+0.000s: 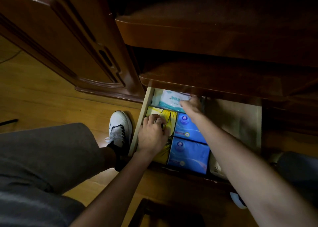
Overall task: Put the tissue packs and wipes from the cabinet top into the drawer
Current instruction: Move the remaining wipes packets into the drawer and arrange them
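Head view: both hands (152,133) (191,104) down inside open drawer (137,128).

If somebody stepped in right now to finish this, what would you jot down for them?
Left hand: fingers curled on the yellow tissue pack at the drawer's left.
Right hand: on the white wipes pack at the back; grip unclear.
Done: two blue tissue packs lie beside the yellow one.
Left: settle these two packs, check the cabinet top, which is too dark to see.
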{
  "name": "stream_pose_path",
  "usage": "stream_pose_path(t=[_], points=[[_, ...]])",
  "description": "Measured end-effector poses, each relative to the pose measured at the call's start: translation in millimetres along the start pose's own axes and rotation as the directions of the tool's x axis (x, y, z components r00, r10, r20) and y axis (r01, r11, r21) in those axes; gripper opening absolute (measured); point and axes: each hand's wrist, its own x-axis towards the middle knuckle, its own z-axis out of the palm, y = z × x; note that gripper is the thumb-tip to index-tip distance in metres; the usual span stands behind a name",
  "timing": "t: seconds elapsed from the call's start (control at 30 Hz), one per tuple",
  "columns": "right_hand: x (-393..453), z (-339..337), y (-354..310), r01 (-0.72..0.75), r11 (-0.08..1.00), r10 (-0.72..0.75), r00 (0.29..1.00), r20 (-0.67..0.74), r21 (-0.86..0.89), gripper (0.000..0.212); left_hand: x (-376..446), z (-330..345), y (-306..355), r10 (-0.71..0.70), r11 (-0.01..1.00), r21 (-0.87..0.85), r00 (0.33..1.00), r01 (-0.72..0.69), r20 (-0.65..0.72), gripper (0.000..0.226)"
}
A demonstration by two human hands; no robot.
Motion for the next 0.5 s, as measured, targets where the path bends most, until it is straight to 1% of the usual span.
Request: stream_pose_path(t=[0.03,0.13,0.17,0.2,0.27,0.33,0.4,0.5], points=[[0,-5,1,0.006,1.000,-0.006,1.000,-0.010,-0.026,0.011,1,0,0,0.001,1.000,-0.005,1.000,-0.001,0.000,0.037],[0,-20,8,-0.013,0.981,-0.006,0.995,-0.100,-0.193,0.030,3,2,-2,0.005,1.000,-0.021,1.000,-0.005,-0.006,0.038],[1,-23,11,-0.015,0.977,-0.010,0.993,-0.117,-0.213,0.040,3,3,-3,0.007,1.000,-0.021,1.000,-0.008,-0.006,0.039],[1,-24,14,-0.001,0.979,-0.018,0.996,-0.091,-0.203,0.045,3,4,-3,0.007,1.000,-0.020,1.000,-0.007,-0.004,0.039],[-1,-25,16,0.055,0.986,-0.056,0.998,-0.003,-0.159,0.043,4,5,-4,0.003,1.000,-0.007,1.000,-0.003,0.000,0.041],[-1,-27,14,0.100,0.982,-0.093,0.994,0.050,-0.161,0.043,4,5,-4,0.004,1.000,0.008,1.000,-0.004,0.002,0.042],[-4,-30,8,0.129,0.981,-0.120,0.990,0.074,-0.146,0.052,3,4,-3,0.017,1.000,0.007,1.000,-0.017,0.006,0.042],[-7,-26,4,0.129,0.987,-0.124,0.991,0.058,-0.097,0.053,1,2,-4,0.037,0.999,-0.010,0.999,-0.037,0.013,0.042]])
